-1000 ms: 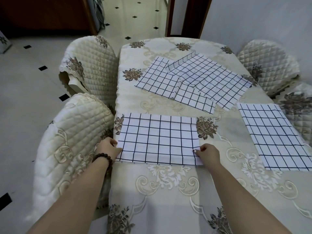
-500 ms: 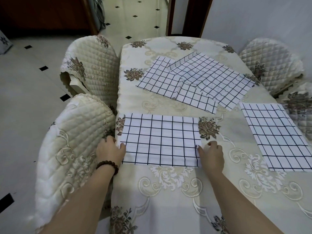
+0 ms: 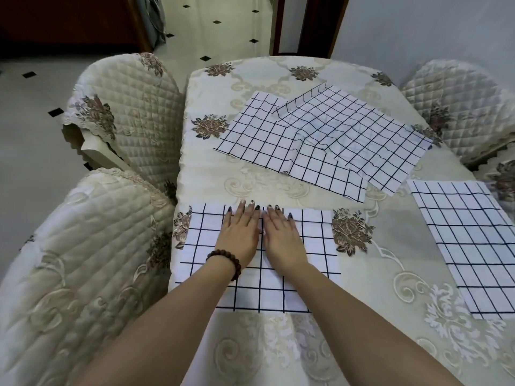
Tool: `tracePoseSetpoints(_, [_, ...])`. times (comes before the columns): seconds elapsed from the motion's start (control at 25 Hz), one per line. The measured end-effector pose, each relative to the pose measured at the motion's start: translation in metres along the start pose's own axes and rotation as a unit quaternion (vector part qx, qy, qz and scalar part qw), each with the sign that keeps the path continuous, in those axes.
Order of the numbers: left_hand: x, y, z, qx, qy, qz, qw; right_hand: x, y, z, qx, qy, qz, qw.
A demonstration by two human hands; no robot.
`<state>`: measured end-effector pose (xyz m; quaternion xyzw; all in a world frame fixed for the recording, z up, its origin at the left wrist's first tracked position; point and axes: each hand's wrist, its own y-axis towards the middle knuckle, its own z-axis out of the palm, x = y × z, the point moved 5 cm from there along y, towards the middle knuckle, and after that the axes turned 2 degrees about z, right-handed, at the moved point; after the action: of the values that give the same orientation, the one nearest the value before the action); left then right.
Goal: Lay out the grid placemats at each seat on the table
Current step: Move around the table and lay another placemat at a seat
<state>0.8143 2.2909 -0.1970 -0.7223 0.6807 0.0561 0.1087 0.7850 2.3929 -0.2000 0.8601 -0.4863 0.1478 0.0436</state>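
A white placemat with a dark grid (image 3: 315, 240) lies flat at the table's near left seat. My left hand (image 3: 240, 233) and my right hand (image 3: 281, 237) press flat on its middle, side by side, fingers straight and pointing away from me. A second grid placemat (image 3: 468, 240) lies flat at the right seat. Two more grid placemats overlap in a loose heap further back: one (image 3: 259, 140) on the left, one (image 3: 370, 135) on top to the right with a corner folded up.
The table (image 3: 278, 76) wears a cream floral cloth. Quilted chairs stand on the left, one near (image 3: 83, 260) and one far (image 3: 125, 112); another chair (image 3: 457, 107) is at the right. A doorway (image 3: 306, 23) opens beyond the table's far end.
Both hands left the near placemat's front corners and moved inward onto its middle, now lying flat together. The camera has leaned closer to the table.
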Motion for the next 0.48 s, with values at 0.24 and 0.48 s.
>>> tracePoseSetpoints(0.24, [0.012, -0.003, 0.015, 0.002, 0.033, -0.032, 0.999, -0.017, 0.000, 0.007, 0.007, -0.050, 0.035, 0.998])
tracePoseSetpoints(0.48, [0.044, -0.025, 0.010, -0.012, 0.024, -0.109, 0.994, -0.065, -0.014, -0.008, 0.025, -0.062, 0.120, 0.991])
